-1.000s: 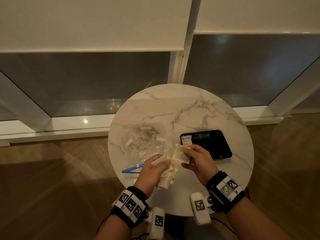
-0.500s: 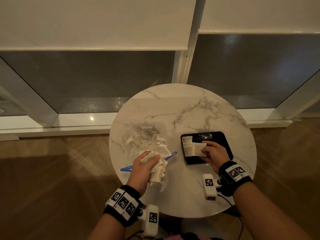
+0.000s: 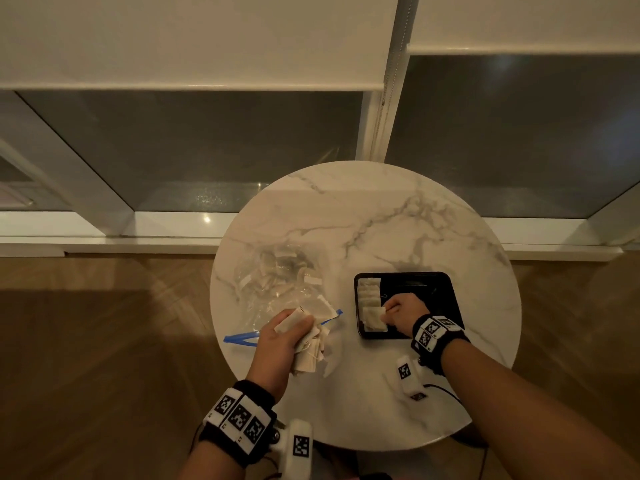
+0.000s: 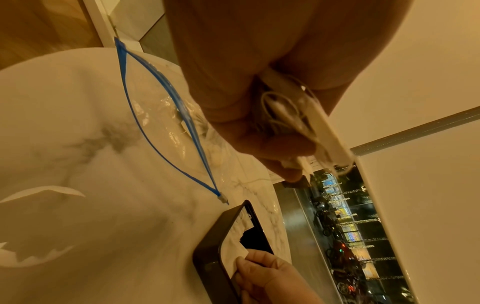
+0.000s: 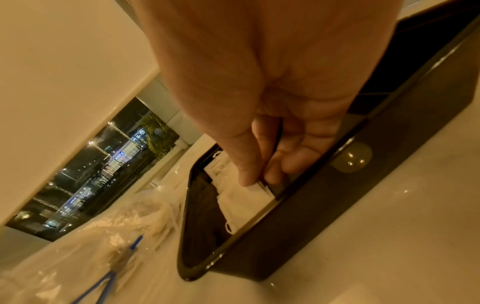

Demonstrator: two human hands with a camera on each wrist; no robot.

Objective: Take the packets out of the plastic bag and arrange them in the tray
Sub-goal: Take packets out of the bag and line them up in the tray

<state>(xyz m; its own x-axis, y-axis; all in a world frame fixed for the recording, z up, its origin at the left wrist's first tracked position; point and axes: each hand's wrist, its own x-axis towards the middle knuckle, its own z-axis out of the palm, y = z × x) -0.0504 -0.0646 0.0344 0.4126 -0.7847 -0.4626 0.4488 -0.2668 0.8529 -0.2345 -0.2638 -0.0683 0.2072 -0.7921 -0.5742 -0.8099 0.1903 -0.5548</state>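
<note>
Since the earlier frame, right hand [image 3: 401, 311] has carried one packet [image 3: 374, 318] into the black tray [image 3: 446, 289], pinching its edge. Left hand [image 3: 280, 337] clutches a packet bundle [image 3: 310, 351] above the worktop [image 3: 398, 230]. Packets look light and limp; grip by an edge.

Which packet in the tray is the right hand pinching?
The nearest packet, at the row's near end; the right hand pinches its edge. The others lie untouched beyond it.

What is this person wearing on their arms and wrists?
Both forearms are bare, with no sleeves or gloves. The left wrist and the right wrist each carry a black band with white panels printed with black-and-white square code markers. A small white block bearing the same kind of marker hangs from each band, and a thin dark cable trails from the right one.
</note>
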